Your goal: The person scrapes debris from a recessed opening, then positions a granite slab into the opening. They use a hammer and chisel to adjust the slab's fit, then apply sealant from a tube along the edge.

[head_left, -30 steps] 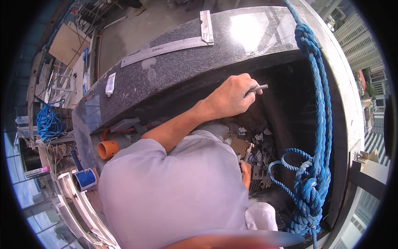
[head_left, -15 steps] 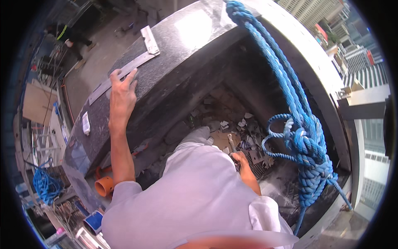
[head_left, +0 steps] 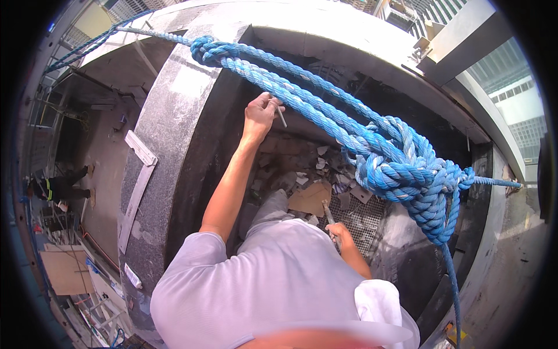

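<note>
My left hand [head_left: 260,119] is closed on a short thin grey rod [head_left: 281,118], whose exact kind I cannot make out. It is raised over the dark recess, just beside the thick blue rope [head_left: 279,88]. Lower down, my right hand [head_left: 339,234] grips a slim, light-coloured tool handle [head_left: 329,213] that points up and away. Its working end is too small to tell. On the speckled grey stone ledge [head_left: 174,122] to the left lies an L-shaped metal square [head_left: 137,198], apart from both hands.
Knots [head_left: 407,168] bunch the rope across the right side. Rubble, a cardboard piece [head_left: 311,199] and a perforated mat [head_left: 366,224] cover the recess floor. A white tube [head_left: 132,276] rests on the ledge. A person [head_left: 64,186] in dark clothes is far left; tall buildings stand beyond the parapet.
My left hand has left the metal square and moved right, over the recess, now with the thin rod. The view has turned, so the rope crosses higher. My right hand keeps its grip.
</note>
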Demonstrator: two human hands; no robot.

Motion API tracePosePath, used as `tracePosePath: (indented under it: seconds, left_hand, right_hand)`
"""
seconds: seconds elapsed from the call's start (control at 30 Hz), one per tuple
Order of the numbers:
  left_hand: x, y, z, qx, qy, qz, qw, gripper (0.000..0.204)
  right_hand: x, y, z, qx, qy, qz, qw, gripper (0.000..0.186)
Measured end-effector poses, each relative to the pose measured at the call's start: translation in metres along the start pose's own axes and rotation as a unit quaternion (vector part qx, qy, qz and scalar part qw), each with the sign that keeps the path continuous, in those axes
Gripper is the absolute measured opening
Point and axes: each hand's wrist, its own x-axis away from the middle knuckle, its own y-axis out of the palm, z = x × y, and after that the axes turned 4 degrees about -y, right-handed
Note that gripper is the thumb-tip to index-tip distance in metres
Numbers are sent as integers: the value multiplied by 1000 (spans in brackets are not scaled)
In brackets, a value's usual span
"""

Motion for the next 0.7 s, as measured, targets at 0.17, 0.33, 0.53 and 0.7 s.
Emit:
tracePosePath:
  seconds: [0.17,0.33,0.53,0.7]
  left_hand:
    - [-99,43,47,276,179,-68,942,23]
    - [-142,73,58,250,240,-22,938,21]
    - [-174,97,41,159,329,-16,931,16]
    - [-173,99,42,50,373,6,926,14]
  right_hand:
    - [16,15,26,-25,53,77,995,28]
    - [86,32,45,-71,-303,173,934,35]
    - [71,40,15,-29,-194,135,971,39]
    - [8,46,4,25,-48,82,995,41]
